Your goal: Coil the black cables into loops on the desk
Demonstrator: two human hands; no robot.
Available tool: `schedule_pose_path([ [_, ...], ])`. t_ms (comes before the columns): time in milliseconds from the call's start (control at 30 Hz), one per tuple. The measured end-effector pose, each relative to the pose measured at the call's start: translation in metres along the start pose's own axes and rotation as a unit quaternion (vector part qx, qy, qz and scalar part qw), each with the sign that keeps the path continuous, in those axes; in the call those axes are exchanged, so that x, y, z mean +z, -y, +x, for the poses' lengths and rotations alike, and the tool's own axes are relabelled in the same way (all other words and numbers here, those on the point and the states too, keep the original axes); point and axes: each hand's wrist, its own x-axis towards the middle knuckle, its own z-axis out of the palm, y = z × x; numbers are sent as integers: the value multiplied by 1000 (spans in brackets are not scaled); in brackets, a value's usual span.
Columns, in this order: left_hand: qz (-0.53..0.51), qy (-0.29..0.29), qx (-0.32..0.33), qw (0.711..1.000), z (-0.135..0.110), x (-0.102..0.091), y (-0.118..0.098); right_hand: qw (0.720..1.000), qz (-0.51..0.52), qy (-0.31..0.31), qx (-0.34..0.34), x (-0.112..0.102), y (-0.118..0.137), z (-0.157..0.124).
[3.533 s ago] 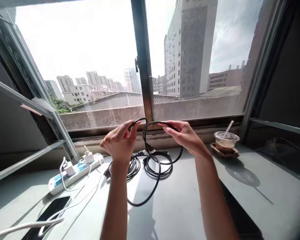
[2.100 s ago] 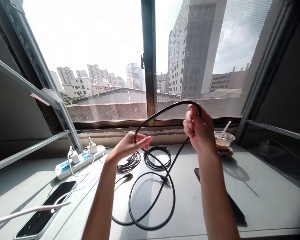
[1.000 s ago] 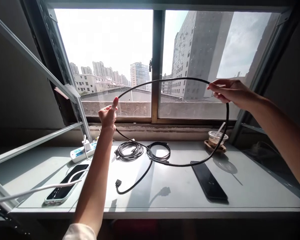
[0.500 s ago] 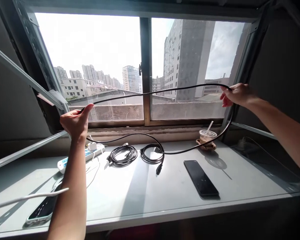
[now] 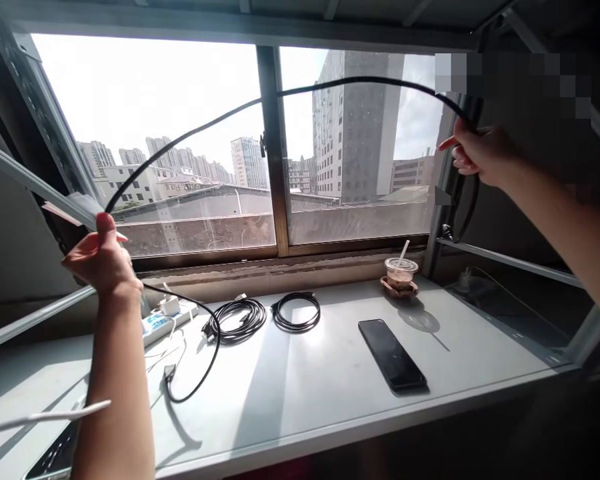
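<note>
A long black cable (image 5: pixel 290 90) arcs across the window between my two raised hands. My left hand (image 5: pixel 100 257) pinches it at the left, and below that hand the cable drops to the white table (image 5: pixel 320 387), where its plug end (image 5: pixel 169 372) lies. My right hand (image 5: pixel 480 153) grips the cable high at the right, and the other end hangs down behind it by the shelf frame.
Two coiled black cables (image 5: pixel 240 319) (image 5: pixel 296 312) lie at the table's back. A white power strip (image 5: pixel 163 321) with chargers sits at the left, a dark phone (image 5: pixel 391 344) at the right, an iced drink cup (image 5: pixel 401 272) near the window. Metal shelf rails flank both sides.
Both hands have spread farther apart and the right has risen, stretching the cable into a high arc. The plug end has slid left across the table to below my left hand.
</note>
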Motion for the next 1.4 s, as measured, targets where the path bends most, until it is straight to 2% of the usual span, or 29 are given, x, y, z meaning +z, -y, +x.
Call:
schedule_pose_path([
  [33, -19, -41, -26, 999, -6, 6, -6, 1000, 8, 14, -5, 6, 6, -4],
  [67, -40, -57, -51, 996, -13, 13, -14, 999, 11, 38, -11, 13, 12, -10],
  [200, -119, 71, -62, 988, -43, 34, -46, 985, 29, 167, -32, 47, 34, -38],
  [300, -171, 191, -79, 963, -67, 40, -63, 966, 54, 252, -31, 75, 49, -61],
  [400, -174, 303, -122, 929, -92, 41, -69, 945, 129, 297, 39, 101, 65, -81],
  [500, -102, 409, -174, 890, -116, 36, -60, 902, 238, 345, 100, 117, 85, -94],
  [567, -50, 476, -239, 845, -131, 30, -50, 892, 274, 345, 101, 124, 97, -101],
  [667, -8, 566, -309, 765, -150, 19, -33, 903, 288, 307, 85, 133, 112, -115],
  [767, -32, 638, -360, 680, -170, 6, -22, 923, 279, 257, 61, 144, 123, -130],
  [867, -104, 674, -414, 603, -189, -5, -17, 945, 269, 181, 36, 155, 130, -137],
  [933, -162, 702, -454, 523, -199, -11, -16, 953, 267, 141, 24, 161, 133, -137],
  [1033, -206, 763, -480, 381, -206, -18, -15, 956, 273, 104, 9, 169, 135, -134],
  [1067, -208, 777, -481, 349, -206, -20, -15, 956, 276, 96, 5, 172, 136, -134],
  [1100, -208, 782, -484, 333, -206, -22, -15, 956, 279, 91, 0, 173, 137, -135],
  [1167, -218, 761, -516, 327, -209, -24, -13, 952, 292, 87, 0, 174, 142, -138],
  [1200, -227, 734, -546, 335, -211, -24, -13, 949, 304, 87, 2, 172, 145, -141],
  [1267, -257, 646, -613, 376, -220, -19, -11, 939, 332, 84, 23, 165, 151, -145],
  [1300, -278, 586, -638, 415, -225, -14, -11, 934, 344, 83, 41, 160, 153, -147],
  [1333, -303, 517, -648, 470, -230, -9, -11, 930, 354, 80, 63, 154, 154, -148],
  [1400, -351, 371, -615, 601, -234, 5, -12, 922, 364, 74, 112, 140, 150, -145],
])
